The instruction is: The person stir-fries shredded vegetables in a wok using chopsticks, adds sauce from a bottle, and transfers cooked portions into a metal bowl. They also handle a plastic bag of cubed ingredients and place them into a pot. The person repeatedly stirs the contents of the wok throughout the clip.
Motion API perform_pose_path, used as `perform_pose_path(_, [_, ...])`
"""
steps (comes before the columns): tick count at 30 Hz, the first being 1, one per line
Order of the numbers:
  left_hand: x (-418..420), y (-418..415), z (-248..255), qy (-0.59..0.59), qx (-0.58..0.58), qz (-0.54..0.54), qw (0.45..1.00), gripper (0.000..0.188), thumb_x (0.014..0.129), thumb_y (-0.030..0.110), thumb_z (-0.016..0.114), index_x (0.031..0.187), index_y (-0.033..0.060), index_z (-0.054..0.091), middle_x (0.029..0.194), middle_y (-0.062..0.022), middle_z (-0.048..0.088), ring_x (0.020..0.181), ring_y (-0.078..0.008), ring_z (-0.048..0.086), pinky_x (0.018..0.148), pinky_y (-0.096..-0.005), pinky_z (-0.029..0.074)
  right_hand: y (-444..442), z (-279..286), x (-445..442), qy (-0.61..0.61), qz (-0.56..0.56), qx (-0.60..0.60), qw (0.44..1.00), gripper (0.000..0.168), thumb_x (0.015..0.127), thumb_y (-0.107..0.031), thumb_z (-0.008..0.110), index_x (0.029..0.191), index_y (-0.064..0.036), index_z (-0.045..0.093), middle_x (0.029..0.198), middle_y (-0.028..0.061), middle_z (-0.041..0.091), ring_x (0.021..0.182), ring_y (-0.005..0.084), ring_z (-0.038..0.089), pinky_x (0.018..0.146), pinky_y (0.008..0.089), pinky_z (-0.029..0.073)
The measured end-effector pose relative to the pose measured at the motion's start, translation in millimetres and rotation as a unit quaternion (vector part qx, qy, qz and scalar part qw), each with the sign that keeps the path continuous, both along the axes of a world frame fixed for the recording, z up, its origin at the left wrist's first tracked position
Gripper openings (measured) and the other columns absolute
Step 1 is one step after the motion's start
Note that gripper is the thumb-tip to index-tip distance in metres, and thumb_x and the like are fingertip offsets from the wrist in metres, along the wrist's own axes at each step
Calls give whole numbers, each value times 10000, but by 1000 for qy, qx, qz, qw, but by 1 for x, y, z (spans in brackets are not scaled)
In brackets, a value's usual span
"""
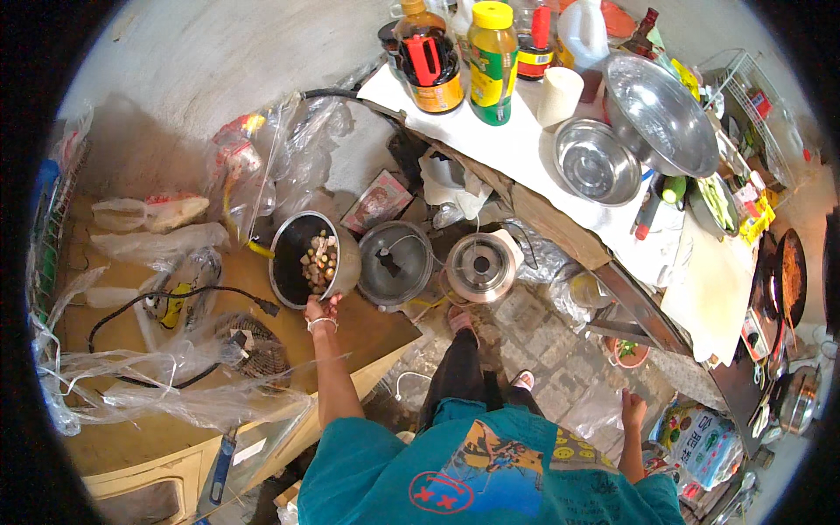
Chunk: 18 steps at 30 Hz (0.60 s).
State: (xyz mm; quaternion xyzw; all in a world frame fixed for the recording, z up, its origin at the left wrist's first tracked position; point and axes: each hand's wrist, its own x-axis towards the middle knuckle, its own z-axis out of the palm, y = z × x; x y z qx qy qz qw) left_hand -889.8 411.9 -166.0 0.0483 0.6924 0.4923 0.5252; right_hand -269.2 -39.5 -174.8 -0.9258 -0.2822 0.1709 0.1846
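My left hand (pixel 321 307) grips the near rim of a deep metal pot (pixel 349 259). The pot is tilted, its dark inside turned towards me, and diced food pieces (pixel 319 262) lie along its right side. Beside the pot is a round grey metal lid or pan (pixel 410 275) with a black part at its middle. Farther right, an electric cooker base (pixel 482 266) shows its bare heating plate. My right hand (pixel 633 408) hangs over the floor with fingers curled in, and nothing shows in it. A plastic bag (pixel 594 413) on the floor is near it.
The brown wooden cabinet top (pixel 387 335) on the left bears plastic bags, a black power cord (pixel 197 290) and a coiled woven item (pixel 256 354). On the white-covered counter (pixel 525 147) stand bottles, steel bowls (pixel 597 161) and a knife (pixel 648 207). A small pink basket (pixel 630 353) sits below.
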Motion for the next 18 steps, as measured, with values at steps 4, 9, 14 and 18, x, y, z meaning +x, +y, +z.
perform_pose_path(4, [-17,-5,-1,-41,14,-68,997,381,806,248,336,835,-57,563,671,-193,622,378,-137,478,317,-214,344,-20,-6,2,11,1,-18,1000,456,792,-306,577,527,38,436,459,124,323,454,156,303,441,370,301])
perform_pose_path(9, [-25,-25,-13,75,22,-134,988,354,809,232,353,837,-55,559,713,-202,627,397,-141,498,322,-214,356,-52,-10,-6,9,-35,-2,999,451,772,-295,610,523,41,441,479,189,371,431,260,319,455,398,316])
perform_pose_path(14, [65,-52,10,96,-6,2,995,278,819,205,411,852,-43,531,631,-152,609,427,-151,520,328,-240,339,-99,-17,-10,31,-131,-46,990,372,703,-340,669,690,20,572,634,192,567,605,332,550,584,375,434])
perform_pose_path(18, [87,-108,0,13,78,-144,986,244,809,173,461,726,-35,560,644,-145,588,433,-188,508,360,-262,379,-148,-30,-12,44,-159,-89,982,543,632,-459,701,930,-20,587,894,173,609,818,329,581,709,377,458])
